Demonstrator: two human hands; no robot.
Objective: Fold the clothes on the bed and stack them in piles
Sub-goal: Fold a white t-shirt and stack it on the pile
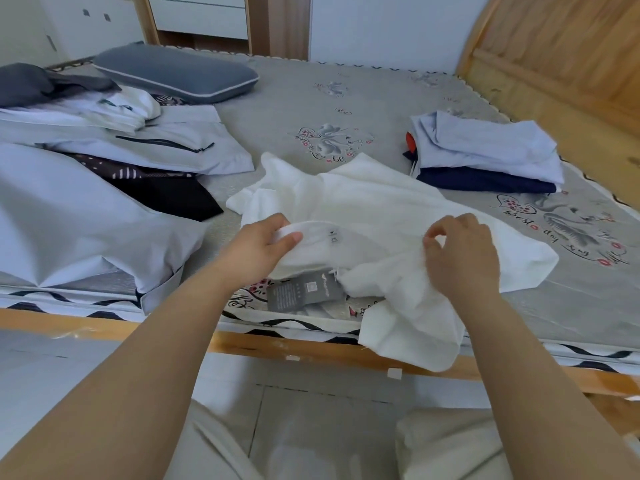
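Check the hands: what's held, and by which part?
Both hold the white shirt. The left hand grips its collar edge beside the size label; the right hand pinches the fabric further along, near the shoulder.

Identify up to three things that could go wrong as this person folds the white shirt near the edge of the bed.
1. Part of the white shirt hangs over the bed edge; it could slide to the floor.
2. The grey hang tag lies loose under the collar and may get folded inside.
3. The left hand and right hand grip bunched fabric, so creases may be folded in.
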